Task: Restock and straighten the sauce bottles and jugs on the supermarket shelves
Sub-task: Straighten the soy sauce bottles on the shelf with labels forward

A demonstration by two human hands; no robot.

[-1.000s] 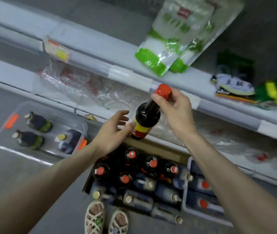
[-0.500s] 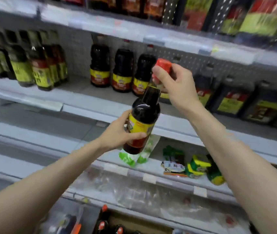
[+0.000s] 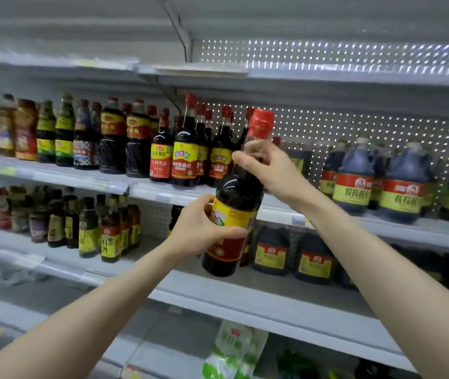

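Note:
A dark sauce bottle (image 3: 238, 192) with a red cap and a yellow and red label is held tilted in front of the shelves. My left hand (image 3: 201, 228) grips its body around the label. My right hand (image 3: 269, 166) grips its neck just below the cap. Behind it, on the upper shelf (image 3: 146, 188), stands a row of matching red-capped bottles (image 3: 185, 154). To the right of that row is a gap in front of the perforated back panel, then large dark jugs (image 3: 354, 176) with red and yellow labels.
Assorted sauce bottles (image 3: 53, 132) fill the upper shelf's left part. Smaller bottles (image 3: 108, 228) and squat dark jugs (image 3: 272, 250) stand on the shelf below. Green and white bags (image 3: 231, 351) lie on a lower shelf. An empty top shelf (image 3: 272, 75) runs above.
Both hands have carried the bottle up from the box on the floor to the height of the upper sauce shelf. My view rose from the floor to the shelves.

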